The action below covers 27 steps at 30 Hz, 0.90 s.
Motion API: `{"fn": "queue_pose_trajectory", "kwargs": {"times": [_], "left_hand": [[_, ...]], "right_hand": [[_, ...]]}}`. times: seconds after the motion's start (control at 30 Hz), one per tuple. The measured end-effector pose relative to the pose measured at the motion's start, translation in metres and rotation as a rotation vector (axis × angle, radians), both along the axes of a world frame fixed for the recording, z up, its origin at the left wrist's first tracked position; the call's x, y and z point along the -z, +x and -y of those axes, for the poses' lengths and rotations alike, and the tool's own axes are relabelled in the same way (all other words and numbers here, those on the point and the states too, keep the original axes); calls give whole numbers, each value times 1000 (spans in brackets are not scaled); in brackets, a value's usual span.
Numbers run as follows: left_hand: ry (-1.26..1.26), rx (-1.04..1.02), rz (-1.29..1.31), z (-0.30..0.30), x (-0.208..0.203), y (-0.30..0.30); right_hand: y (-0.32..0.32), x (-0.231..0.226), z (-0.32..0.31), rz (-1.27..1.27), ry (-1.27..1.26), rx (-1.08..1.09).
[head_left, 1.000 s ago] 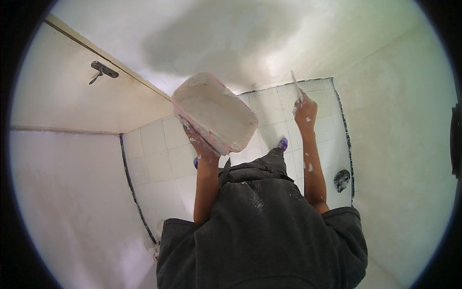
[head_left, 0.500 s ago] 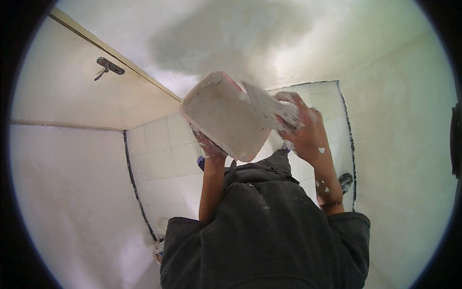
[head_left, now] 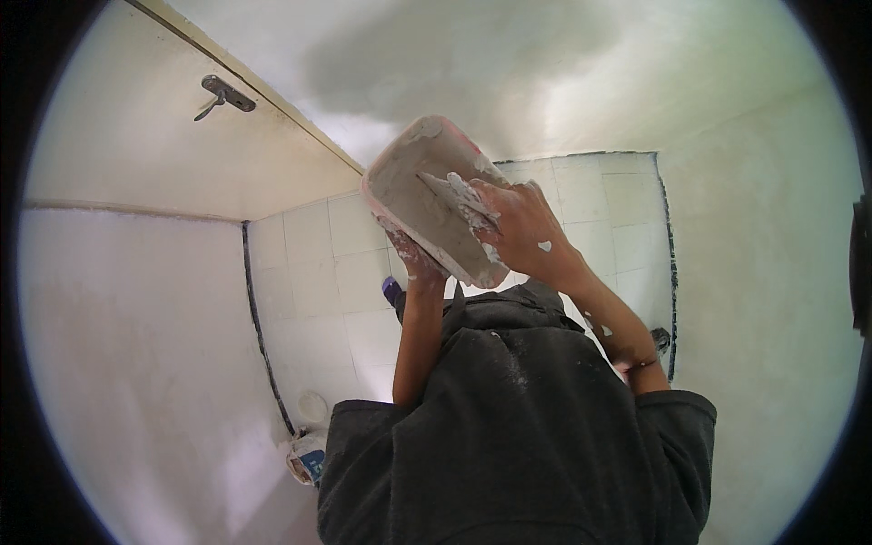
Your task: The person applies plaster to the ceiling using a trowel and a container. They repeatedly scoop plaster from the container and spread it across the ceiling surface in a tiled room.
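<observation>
My left hand (head_left: 416,252) grips the near left side of a pinkish plastic tub (head_left: 383,186), smeared with pale plaster and tilted toward me. Wet-looking grey-white plaster coats the tub's inside. Closed round a plaster-caked putty knife (head_left: 447,193), my right hand (head_left: 520,222) reaches over the tub's right rim. The knife's blade dips into the tub; its handle is mostly hidden by my fingers. White splashes dot my right hand and forearm.
A door (head_left: 163,118) with a metal lever handle (head_left: 222,97) stands at the upper left. Pale plastered walls (head_left: 772,272) surround a tiled floor (head_left: 313,291) with dark edges. A bag (head_left: 307,457) and a round pale lid-like thing (head_left: 312,406) lie at the lower left.
My right hand has moved left and brought the putty knife from the tub's right edge down into it. The tub sits slightly higher and further right in view.
</observation>
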<state>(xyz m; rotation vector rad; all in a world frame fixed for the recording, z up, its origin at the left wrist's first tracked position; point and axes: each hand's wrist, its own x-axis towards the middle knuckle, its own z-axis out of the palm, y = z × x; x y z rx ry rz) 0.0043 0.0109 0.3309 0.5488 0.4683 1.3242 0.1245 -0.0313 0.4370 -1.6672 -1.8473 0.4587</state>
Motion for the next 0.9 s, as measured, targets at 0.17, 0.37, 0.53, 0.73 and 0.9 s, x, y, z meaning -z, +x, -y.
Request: {"fn": "queue_pose_trajectory", "kwargs": {"times": [0.17,0.37,0.53,0.73,0.9], "left_hand": [[66,78,-140,1,6,-7],[-130,183,-215,1,17,0],[-206,211,-291,1,19,11],[-263,366,-301,8,27,18],[-161,579,-95,3,67,16]], "right_hand": [[0,4,1,-61,-185,1],[8,21,3,-102,-52,-126],[26,44,5,-204,-116,-82],[53,71,19,-739,-362,99],[63,74,33,-1301,-365,280]]}}
